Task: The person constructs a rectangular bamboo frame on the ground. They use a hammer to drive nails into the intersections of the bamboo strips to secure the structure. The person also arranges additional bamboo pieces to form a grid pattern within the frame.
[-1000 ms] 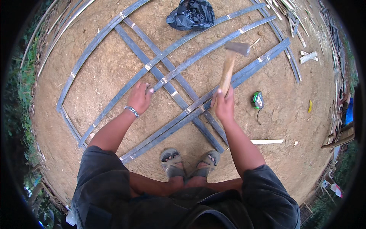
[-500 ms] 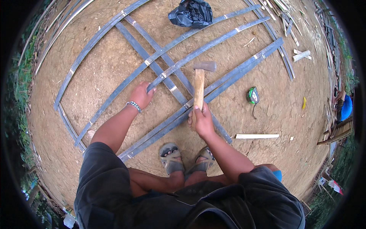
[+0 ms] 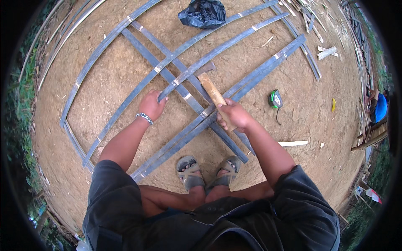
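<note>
My left hand (image 3: 151, 105) is closed around the near end of a dark curved slat (image 3: 228, 44) with pale bands, perhaps bamboo. My right hand (image 3: 234, 115) grips the wooden handle of a hatchet (image 3: 212, 90). Its dark metal head lies close to the held slat, near where this crosses another slat; whether the two touch I cannot tell. Two crossing slats (image 3: 144, 52) run beneath the held one. Nearer to me, a pair of slats (image 3: 255, 77) lies side by side over the lower ends of the crossing ones.
A black plastic bag (image 3: 202, 14) sits at the far side. To the right lie a green and black tape measure (image 3: 275, 99), a pale wood strip (image 3: 293, 143) and offcuts (image 3: 327, 52). Another person (image 3: 379, 113) in blue is at the right edge. My sandalled feet stand just below the paired slats.
The hatchet has tilted to the left, its head coming down beside the held slat. My right hand has shifted right and slightly away from me. My left hand keeps its hold on the slat.
</note>
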A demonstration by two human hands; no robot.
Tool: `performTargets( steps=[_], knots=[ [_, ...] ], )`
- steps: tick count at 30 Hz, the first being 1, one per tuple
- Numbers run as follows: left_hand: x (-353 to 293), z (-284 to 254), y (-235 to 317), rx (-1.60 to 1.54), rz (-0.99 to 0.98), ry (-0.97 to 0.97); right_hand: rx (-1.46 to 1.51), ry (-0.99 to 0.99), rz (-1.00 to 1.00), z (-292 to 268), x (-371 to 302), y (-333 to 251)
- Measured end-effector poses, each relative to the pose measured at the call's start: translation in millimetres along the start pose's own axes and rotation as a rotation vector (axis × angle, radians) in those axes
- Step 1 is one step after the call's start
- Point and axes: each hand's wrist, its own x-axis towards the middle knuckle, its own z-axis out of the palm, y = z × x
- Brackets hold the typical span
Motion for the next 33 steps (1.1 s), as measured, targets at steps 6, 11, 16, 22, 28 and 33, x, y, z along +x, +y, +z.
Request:
performTargets(
  steps=[6, 11, 16, 22, 28, 33],
  knots=[
    [1.1, -6.4, 7.6, 0.013, -0.02, -0.057, -0.049, 0.054, -0.024, -11.3, 4.5, 1.4],
    [1.1, -3.1, 1.6, -0.018, -0.017, -0.04, -0.521, 0.54, -0.2, -10.0, 16.4, -14.1],
    [5.6, -5.3, 3.0, -0.039, -0.008, -0.082, -0.684, 0.922, -0.727, -49.1, 38.4, 13.1],
    [3.6, -12.6, 10.5, -0.091, -0.063, -0.1, -0.934, 1.333, -0.591, -107.9, -37.9, 94.7],
    [3.1, -20.9, 1.5, -0.058, 0.013, -0.048, -1.245, 0.915, -0.156, -160.2, -114.7, 153.4],
    [4.3, -27.1, 1.1, -0.064, -0.001, -0.066, -1.385, 0.69, -0.315, -164.8, -96.0, 142.8]
  ],
)
